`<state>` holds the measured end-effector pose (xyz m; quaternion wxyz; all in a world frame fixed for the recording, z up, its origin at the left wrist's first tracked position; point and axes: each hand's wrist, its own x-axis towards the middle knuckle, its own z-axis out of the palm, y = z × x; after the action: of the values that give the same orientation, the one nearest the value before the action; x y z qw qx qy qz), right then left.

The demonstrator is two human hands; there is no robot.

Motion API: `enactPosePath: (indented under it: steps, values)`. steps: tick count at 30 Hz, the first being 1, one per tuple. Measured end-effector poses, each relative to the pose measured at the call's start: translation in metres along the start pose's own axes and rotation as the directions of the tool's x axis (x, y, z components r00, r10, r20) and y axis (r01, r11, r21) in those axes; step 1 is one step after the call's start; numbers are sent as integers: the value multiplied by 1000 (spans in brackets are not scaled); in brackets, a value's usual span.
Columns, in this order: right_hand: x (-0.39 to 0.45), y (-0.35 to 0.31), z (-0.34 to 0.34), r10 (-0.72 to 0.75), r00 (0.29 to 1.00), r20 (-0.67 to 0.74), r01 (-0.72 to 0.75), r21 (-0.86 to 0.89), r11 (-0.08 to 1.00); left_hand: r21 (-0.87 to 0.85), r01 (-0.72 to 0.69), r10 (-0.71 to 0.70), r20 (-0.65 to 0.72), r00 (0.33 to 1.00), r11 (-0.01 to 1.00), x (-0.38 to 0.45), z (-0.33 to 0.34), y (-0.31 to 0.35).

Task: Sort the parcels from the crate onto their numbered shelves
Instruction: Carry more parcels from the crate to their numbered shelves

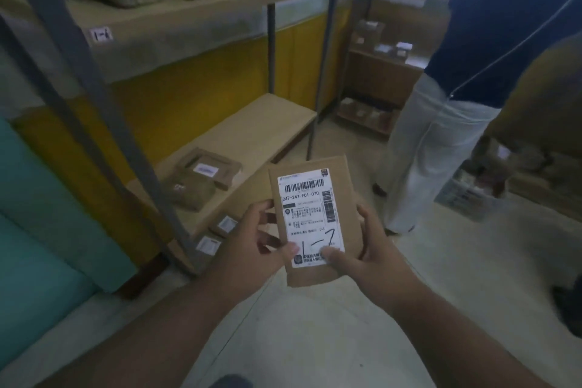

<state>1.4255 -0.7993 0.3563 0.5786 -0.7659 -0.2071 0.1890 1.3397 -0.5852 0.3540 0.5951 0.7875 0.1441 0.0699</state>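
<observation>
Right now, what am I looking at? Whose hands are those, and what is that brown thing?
This one picture comes from a camera worn on a person's head, so you look down at their own two hands. The left hand and the right hand both hold a flat brown parcel. Its white label has a barcode and a handwritten number that looks like 1-7. The person is probably reading it to learn which shelf it belongs on. To the left stands a metal rack. Its upper shelf has a small tag and some parcels on top. The lower shelf holds a few more. At the right, another person stands with their back to us.
</observation>
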Motion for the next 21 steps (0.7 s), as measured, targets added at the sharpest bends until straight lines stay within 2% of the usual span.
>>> enactPosePath:
  steps: [4, 8, 14, 17, 21]
  values:
    - [104, 14, -15, 8, 995, 101, -6, -21, 1000, 26, 40, -37, -103, 994, 999, 74, 1, -13]
    - [202, 30, -22, 4, 991, 134, 2, -43, 999, 64, 73, -61, -175, 983, 995, 154, -8, -17]
    - [304, 27, -40, -11, 978, 208, 24, -62, 998, 97, 166, -125, -336, 934, 981, 247, -13, -14]
    - [361, 34, -43, 9, 955, 296, 12, -70, 997, 103, 202, -141, -423, 895, 974, 281, -15, -27]
    - [444, 57, -32, 3, 906, 423, 43, -98, 994, 66, 293, -210, -555, 805, 954, 326, -9, -55]
